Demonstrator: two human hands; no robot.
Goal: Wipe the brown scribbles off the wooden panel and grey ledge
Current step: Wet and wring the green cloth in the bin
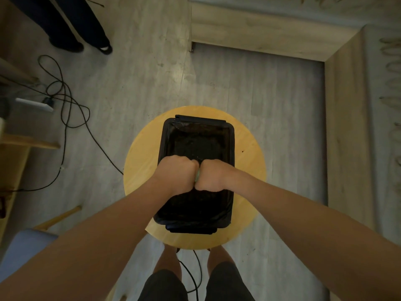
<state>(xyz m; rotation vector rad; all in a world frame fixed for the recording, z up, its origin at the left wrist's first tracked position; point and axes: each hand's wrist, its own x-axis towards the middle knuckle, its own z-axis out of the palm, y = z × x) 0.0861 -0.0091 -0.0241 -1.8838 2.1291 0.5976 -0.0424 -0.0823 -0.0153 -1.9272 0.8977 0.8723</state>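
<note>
Both my fists meet over a black tub standing on a round yellow stool. My left hand and my right hand grip a pale green cloth between them; only a thin sliver of it shows. The wooden panel runs down the right side and across the top. Beside it lies the grey ledge, marked with brown scribbles. More scribbles show faintly along the top edge.
Another person's dark-trousered legs stand at the top left. Black cables loop over the floor on the left, near a white power strip. A blue seat and wooden furniture sit at the left edge. My own legs are below the stool.
</note>
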